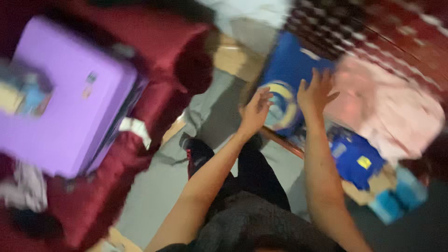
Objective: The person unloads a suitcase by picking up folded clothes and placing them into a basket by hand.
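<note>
The blue garment (289, 65) under both bare hands looks like soft matt cloth with a smoother printed ring of yellow and white on it, and the pale pink piece (387, 107) beside it reads as thin, limp fabric. The purple suitcase (70, 98) has a hard, smooth plastic shell with a faint sheen, resting on a dark red sofa (158, 46) of plush, velvety cloth. The grey floor (154, 191) seems plain and matt, though blur hides finer texture
</note>
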